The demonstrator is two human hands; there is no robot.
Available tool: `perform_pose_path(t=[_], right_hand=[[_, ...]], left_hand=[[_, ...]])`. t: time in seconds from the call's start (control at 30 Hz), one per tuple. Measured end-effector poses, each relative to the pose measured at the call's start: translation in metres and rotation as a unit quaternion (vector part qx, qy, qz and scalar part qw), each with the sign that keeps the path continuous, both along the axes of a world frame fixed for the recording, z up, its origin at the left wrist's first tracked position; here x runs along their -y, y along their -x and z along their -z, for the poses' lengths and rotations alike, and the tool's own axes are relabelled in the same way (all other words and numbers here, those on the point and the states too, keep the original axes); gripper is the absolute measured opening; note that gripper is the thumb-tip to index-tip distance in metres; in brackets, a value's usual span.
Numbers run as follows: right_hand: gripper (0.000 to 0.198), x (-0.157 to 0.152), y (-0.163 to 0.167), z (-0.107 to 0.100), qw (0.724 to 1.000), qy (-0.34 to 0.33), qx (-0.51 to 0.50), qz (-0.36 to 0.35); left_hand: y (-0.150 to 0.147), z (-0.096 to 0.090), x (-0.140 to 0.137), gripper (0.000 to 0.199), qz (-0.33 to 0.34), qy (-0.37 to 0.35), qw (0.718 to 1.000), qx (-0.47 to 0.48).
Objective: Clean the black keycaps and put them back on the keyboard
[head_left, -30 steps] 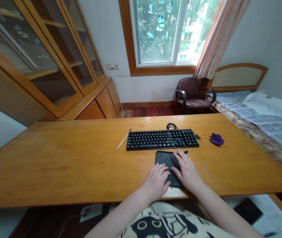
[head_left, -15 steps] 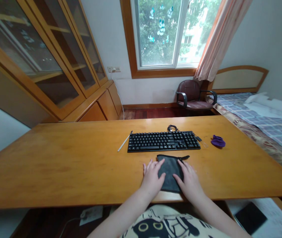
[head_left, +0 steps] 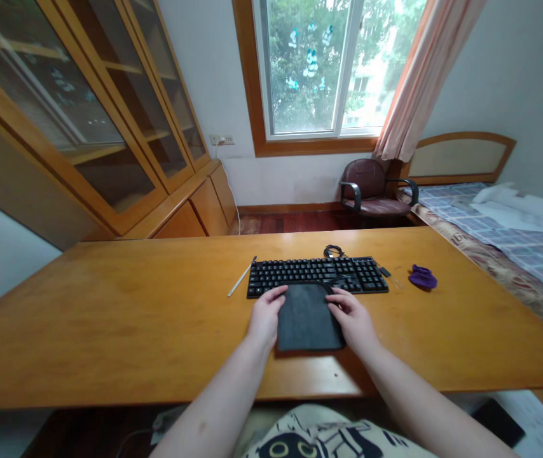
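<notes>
A flat dark grey pouch [head_left: 308, 318] with a black edge along its top is held up between my two hands, just above the desk. My left hand [head_left: 266, 315] grips its left edge near the upper corner. At the upper right corner my right hand [head_left: 351, 318] pinches the other side, close to the black strap. The pouch's top overlaps the lower edge of a black keyboard [head_left: 295, 270] lying behind it. Both thumbs are partly hidden or hard to make out.
On the wooden desk [head_left: 133, 318] lie a thin white stick [head_left: 241, 278] left of the keyboard, a coiled black cable [head_left: 332, 251] behind it, a small black piece [head_left: 384, 271] and a purple cloth item [head_left: 423, 277] to its right. An open drawer [head_left: 536, 413] holds a dark flat object.
My hands lay on the pouch flat on the desk; now they hold it by its sides. It has risen and moved forward and slightly left, over the keyboard's near edge.
</notes>
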State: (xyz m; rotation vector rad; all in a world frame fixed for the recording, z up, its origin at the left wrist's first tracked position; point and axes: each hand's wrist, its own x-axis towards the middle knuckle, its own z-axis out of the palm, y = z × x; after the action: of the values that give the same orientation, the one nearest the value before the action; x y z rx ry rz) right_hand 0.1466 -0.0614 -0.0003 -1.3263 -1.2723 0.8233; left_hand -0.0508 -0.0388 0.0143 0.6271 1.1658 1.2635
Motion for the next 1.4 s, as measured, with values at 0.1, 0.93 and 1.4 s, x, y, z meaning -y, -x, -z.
perform_pose_path(t=[0.1, 0.93, 1.4], right_hand=[[0.019, -0.044, 0.024, -0.020, 0.999, -0.021, 0.029, -0.003], [0.053, -0.077, -0.184, -0.013, 0.800, 0.266, 0.430, 0.322], [0.028, -0.053, -0.106, -0.038, 0.987, 0.004, 0.101, 0.128]], left_hand=[[0.022, -0.025, -0.038, 0.030, -0.031, -0.086, 0.985, -0.148], [0.023, 0.007, -0.039, 0.054, 0.171, -0.332, 0.697, -0.612], [-0.003, 0.007, -0.010, 0.020, 0.127, -0.297, 0.892, -0.316]])
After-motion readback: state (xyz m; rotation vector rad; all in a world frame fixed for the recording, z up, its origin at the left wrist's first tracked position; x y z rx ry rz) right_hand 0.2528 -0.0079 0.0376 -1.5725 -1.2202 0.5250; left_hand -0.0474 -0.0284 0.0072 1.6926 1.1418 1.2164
